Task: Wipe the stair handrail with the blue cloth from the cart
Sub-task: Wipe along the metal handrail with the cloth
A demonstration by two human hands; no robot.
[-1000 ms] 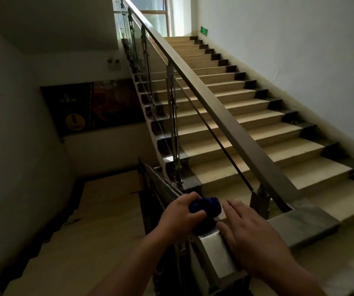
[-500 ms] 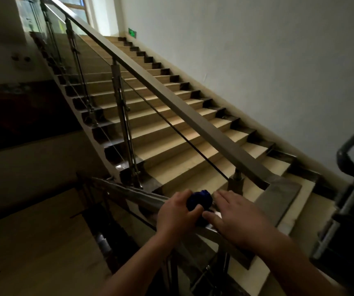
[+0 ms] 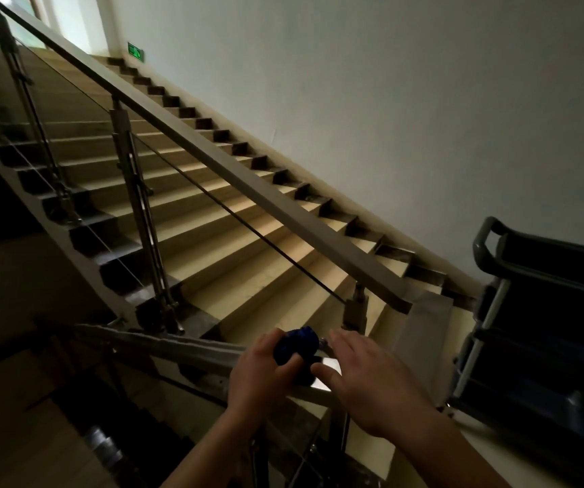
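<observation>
The left hand [image 3: 262, 376] is clenched round the blue cloth [image 3: 297, 346], bunching it into a wad and pressing it on top of the handrail [image 3: 185, 348], probably so that a firm pad and not a loose flap meets the metal; the right hand [image 3: 366, 382] lies open just beside the cloth, fingers straight and flat over the rail's shiny top, apparently to steady the body, though I cannot tell whether the palm bears down. The cloth sits on the level stretch near the corner, which suits starting at the low end and working upward. To the right stands the dark cart [image 3: 544, 332], near enough to reach; beyond the hands the sloping rail [image 3: 283, 214] climbs on metal posts [image 3: 135, 191] beside the tan steps [image 3: 234, 262]; a green exit sign [image 3: 135, 52] marks the far wall.
</observation>
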